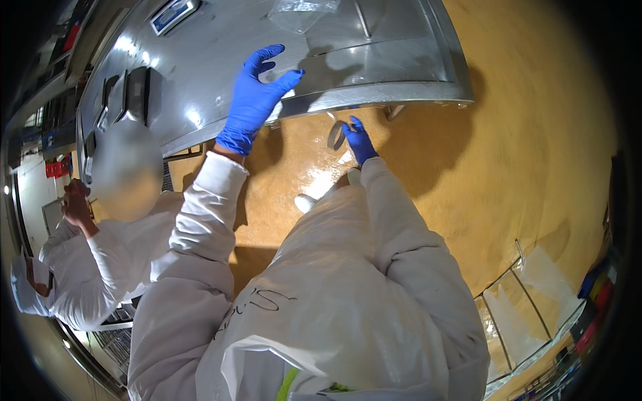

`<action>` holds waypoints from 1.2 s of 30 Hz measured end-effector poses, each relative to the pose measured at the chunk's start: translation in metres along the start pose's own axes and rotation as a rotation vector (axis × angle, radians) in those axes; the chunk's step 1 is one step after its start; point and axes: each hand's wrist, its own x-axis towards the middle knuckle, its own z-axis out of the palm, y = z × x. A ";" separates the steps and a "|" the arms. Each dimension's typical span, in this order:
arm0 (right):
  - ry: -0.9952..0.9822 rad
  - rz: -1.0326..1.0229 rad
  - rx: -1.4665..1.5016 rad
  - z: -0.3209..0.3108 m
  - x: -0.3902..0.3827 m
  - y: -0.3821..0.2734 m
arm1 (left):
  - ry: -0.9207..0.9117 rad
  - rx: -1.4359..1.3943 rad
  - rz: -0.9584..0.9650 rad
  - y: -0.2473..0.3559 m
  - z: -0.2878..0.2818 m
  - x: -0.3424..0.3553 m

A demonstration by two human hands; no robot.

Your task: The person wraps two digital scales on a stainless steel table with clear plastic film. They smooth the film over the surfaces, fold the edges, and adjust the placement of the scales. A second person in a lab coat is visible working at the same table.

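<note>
My left hand [257, 100], in a blue glove, is raised over the front edge of the steel table [381, 93]. Its thumb and fingers are apart, with nothing between them. Lower and to the right, my right hand [361, 144], also gloved in blue, is just off the table edge above the floor. At its fingers hangs a thin grey ring with a loose end, which looks like a roll of tape [336, 136]. How the fingers grip it is partly hidden. A clear plastic bag [301, 15] lies at the far side of the table.
A thin metal rod [362, 19] is beside the bag. A small device with a screen [174, 15] is at the far left, above dark metal trays [124, 97]. A co-worker in white [100, 267] is close on my left. A wire rack with plastic sheets [515, 321] is at lower right.
</note>
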 end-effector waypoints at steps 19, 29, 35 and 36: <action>-0.380 -0.524 0.025 0.035 -0.196 -0.310 | 0.613 0.329 0.342 0.008 -0.024 -0.095; -0.523 -0.294 0.102 0.020 -0.200 -0.269 | 0.452 0.795 -0.013 -0.020 -0.006 -0.102; 0.234 -0.418 -0.011 -0.069 -0.130 -0.195 | 0.284 0.513 -0.022 -0.029 -0.001 -0.129; 0.305 -0.492 0.047 -0.074 -0.119 -0.192 | 0.258 0.436 -0.001 -0.030 -0.001 -0.136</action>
